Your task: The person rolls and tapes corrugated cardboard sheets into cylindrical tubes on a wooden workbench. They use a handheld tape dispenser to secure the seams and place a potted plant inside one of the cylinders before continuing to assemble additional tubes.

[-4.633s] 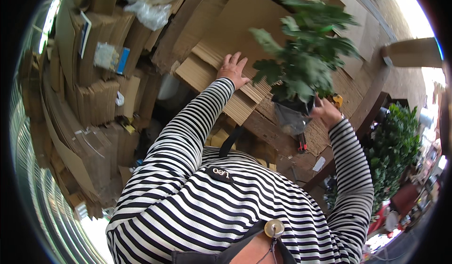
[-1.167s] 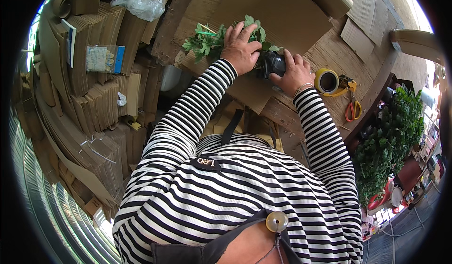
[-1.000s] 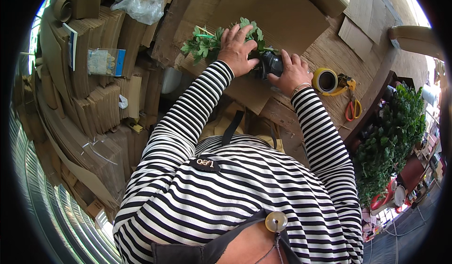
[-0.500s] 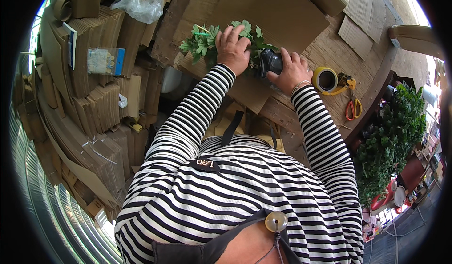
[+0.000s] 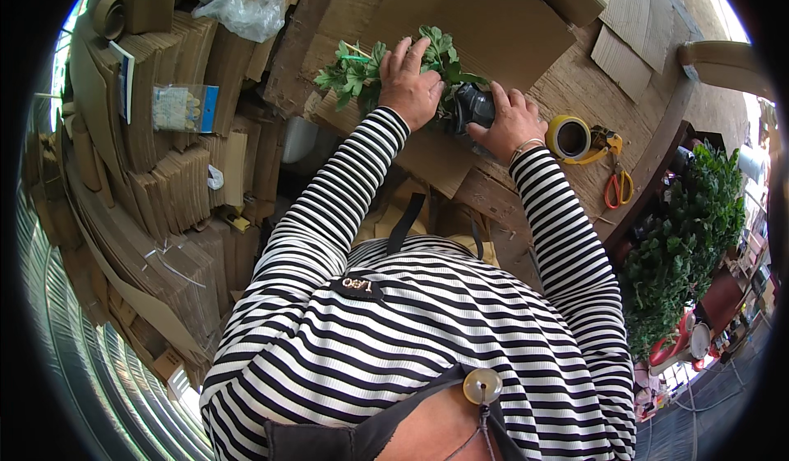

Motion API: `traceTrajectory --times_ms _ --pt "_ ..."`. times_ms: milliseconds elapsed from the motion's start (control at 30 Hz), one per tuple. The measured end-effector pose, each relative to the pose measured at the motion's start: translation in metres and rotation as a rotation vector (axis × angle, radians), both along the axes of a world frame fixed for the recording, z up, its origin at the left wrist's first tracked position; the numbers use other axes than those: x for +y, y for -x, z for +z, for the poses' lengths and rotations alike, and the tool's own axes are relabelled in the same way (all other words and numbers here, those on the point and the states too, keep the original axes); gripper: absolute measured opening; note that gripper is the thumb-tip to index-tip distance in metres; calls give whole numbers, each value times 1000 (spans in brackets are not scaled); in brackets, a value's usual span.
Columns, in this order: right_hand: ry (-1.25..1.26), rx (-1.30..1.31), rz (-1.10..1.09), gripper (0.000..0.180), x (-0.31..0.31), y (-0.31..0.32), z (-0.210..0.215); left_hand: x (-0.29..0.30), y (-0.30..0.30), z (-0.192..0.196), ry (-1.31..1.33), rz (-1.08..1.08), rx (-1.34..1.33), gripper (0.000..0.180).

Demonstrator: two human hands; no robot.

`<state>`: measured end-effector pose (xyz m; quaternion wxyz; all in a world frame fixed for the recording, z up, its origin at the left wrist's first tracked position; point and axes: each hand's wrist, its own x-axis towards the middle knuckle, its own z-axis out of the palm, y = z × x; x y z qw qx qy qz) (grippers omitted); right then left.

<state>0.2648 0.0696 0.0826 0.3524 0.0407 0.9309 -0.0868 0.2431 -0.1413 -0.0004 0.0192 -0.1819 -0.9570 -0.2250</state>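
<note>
- Find the leafy plant (image 5: 349, 73) lying on its side across the tabletop (image 5: 608, 91), foliage toward the left, black pot (image 5: 475, 108) toward the right.
- See the left hand (image 5: 409, 93) laid over the foliage, fingers a little apart; cannot tell of any pinch on stems under the palm.
- See the right hand (image 5: 511, 128) holding the right end of the black pot, thumb to the near side, fingers to the far side; cannot tell the firmness of that hold.
- Better to press lightly with the left hand, gathering leaves along the stems instead of crushing them flat.
- Steady the black pot from the right, as probably prone to rolling.
- Move both hands together, sparing the base of the stems a likely twist.
- Mind the green strip (image 5: 353, 59) near the left leaf tips; probably easy to snag with a finger.
- Allow elbow room for the yellow tape roll (image 5: 551, 139) just beside the right wrist, and for the scissors (image 5: 614, 173) farther right.
- Watch the cardboard sheet (image 5: 477, 25) on the far side; possibly apt to slide under a sideways push.
</note>
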Motion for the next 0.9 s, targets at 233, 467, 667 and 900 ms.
traceTrajectory --times_ms 233,467,667,900 --pt "6 8 -5 91 1 0 0 -9 10 -3 4 -35 -66 9" --pt "8 4 -5 91 2 -1 -1 0 7 6 108 -40 -72 17" --pt "-1 23 -10 91 1 -2 4 17 11 25 331 -34 -249 24" --pt "11 0 -11 91 2 0 4 21 11 12 272 -9 -197 15"
